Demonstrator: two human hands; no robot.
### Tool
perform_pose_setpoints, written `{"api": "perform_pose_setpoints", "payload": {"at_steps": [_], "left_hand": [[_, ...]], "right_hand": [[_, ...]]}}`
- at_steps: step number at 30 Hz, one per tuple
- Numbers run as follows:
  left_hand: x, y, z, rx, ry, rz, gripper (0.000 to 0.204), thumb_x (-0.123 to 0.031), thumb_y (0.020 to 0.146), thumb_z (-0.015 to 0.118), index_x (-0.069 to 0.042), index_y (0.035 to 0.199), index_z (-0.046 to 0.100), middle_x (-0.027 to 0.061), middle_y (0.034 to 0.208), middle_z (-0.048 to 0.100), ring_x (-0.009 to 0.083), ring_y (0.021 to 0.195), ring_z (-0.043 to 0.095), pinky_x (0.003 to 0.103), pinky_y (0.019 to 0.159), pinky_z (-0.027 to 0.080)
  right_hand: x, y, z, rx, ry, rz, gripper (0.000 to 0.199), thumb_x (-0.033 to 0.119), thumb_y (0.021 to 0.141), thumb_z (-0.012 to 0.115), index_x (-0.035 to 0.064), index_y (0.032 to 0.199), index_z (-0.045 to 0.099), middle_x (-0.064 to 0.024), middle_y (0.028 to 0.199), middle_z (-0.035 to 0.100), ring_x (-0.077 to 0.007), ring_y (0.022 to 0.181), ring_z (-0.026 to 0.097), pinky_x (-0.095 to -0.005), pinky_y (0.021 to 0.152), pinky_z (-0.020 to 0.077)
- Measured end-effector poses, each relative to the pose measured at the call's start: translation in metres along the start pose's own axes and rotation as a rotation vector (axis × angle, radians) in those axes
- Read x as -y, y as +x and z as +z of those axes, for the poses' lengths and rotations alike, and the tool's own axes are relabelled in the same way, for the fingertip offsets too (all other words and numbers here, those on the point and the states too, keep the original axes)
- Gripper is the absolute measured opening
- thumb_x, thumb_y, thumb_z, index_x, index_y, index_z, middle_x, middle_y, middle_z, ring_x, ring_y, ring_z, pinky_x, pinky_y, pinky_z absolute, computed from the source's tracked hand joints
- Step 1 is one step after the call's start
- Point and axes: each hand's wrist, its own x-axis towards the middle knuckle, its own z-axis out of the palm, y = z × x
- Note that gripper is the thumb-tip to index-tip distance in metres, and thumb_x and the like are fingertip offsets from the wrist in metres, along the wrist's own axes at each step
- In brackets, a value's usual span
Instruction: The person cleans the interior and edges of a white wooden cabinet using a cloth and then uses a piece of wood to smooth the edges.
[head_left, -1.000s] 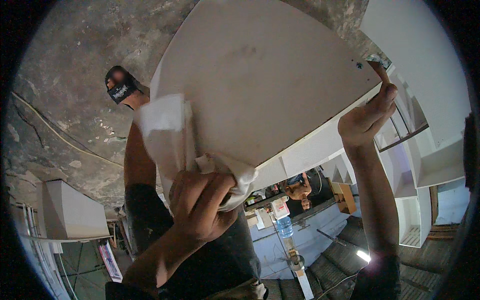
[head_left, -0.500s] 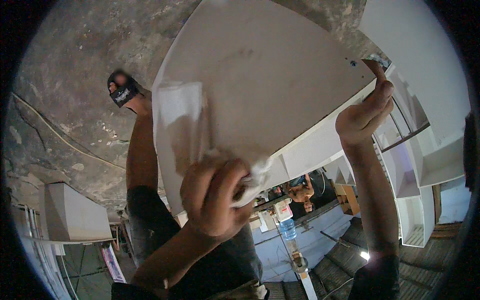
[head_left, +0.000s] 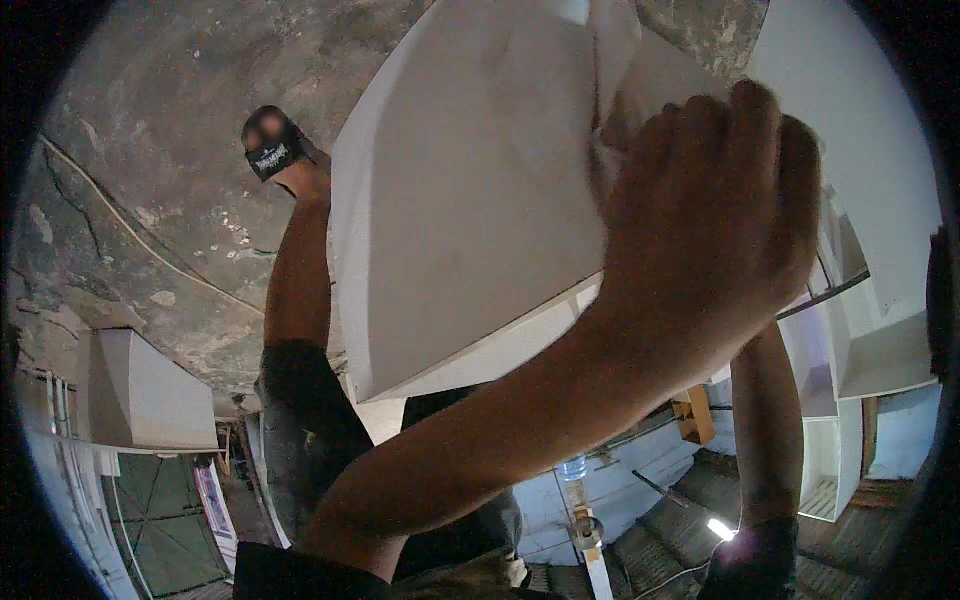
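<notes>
We have one left hand [head_left: 710, 190] clamped on one white cloth [head_left: 616, 60] at one white panel [head_left: 480, 220], right of one sandal [head_left: 275, 155]; right hand blocked, can't tell its fingers.

Panel [head_left: 470, 240] centre; foot [head_left: 290, 170] on floor [head_left: 180, 90] left; shelving [head_left: 885, 345] right; box [head_left: 165, 390] lower left.

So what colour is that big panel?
The panel is pale greyish-white; the head view shows it best.
</notes>
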Motion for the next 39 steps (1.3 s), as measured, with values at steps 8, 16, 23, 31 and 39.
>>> {"api": "perform_pose_setpoints", "payload": {"at_steps": [8, 16, 23, 31, 39], "left_hand": [[0.038, -0.101, -0.113, 0.237, 0.14, -0.134, 0.043, 0.0, 0.055, 0.072, 0.0, 0.097, 0.062, 0.016, 0.091, 0.058, 0.0297, 0.079, 0.061, 0.038, 0.066, 0.049], [0.034, -0.124, -0.119, 0.224, 0.198, -0.176, 0.041, -0.003, 0.063, 0.071, 0.001, 0.102, 0.06, 0.0144, 0.092, 0.057, 0.0293, 0.079, 0.059, 0.04, 0.068, 0.049], [0.017, -0.037, -0.045, 0.187, 0.077, -0.169, 0.049, 0.002, 0.057, 0.071, -0.004, 0.104, 0.056, 0.0131, 0.097, 0.059, 0.0319, 0.086, 0.059, 0.04, 0.074, 0.048], [0.033, -0.083, -0.08, 0.203, 0.138, -0.075, 0.044, -0.002, 0.065, 0.067, -0.005, 0.107, 0.055, 0.0098, 0.096, 0.054, 0.0269, 0.085, 0.059, 0.038, 0.07, 0.046], [0.032, -0.08, -0.077, 0.173, 0.222, -0.045, 0.041, -0.004, 0.065, 0.068, -0.007, 0.104, 0.055, 0.0101, 0.099, 0.055, 0.0296, 0.089, 0.059, 0.04, 0.075, 0.047]], "right_hand": [[-0.06, 0.016, -0.008, -0.064, -0.078, -0.288, 0.059, 0.035, 0.101, 0.017, -0.0061, 0.096, 0.059, -0.0108, 0.077, 0.061, -0.0161, 0.067, 0.055, -0.0268, 0.061, 0.0409], [-0.061, 0.013, -0.01, -0.068, -0.065, -0.218, 0.061, 0.038, 0.101, 0.015, -0.0057, 0.103, 0.058, -0.0104, 0.09, 0.064, -0.0173, 0.081, 0.058, -0.0266, 0.074, 0.0451], [-0.066, 0.016, 0.002, -0.174, -0.111, -0.345, 0.045, 0.024, 0.098, 0.025, -0.0026, 0.083, 0.058, -0.0178, 0.067, 0.055, -0.0321, 0.058, 0.055, -0.0376, 0.055, 0.043], [-0.059, 0.017, -0.008, -0.117, -0.261, -0.198, 0.044, 0.028, 0.098, 0.026, 0.0031, 0.088, 0.061, -0.0188, 0.07, 0.057, -0.0388, 0.066, 0.058, -0.0421, 0.06, 0.0446], [-0.066, 0.015, -0.009, -0.114, -0.377, -0.213, 0.053, 0.033, 0.099, 0.021, 0.0006, 0.103, 0.063, -0.0232, 0.074, 0.06, -0.0424, 0.072, 0.059, -0.0442, 0.065, 0.0452]]}}
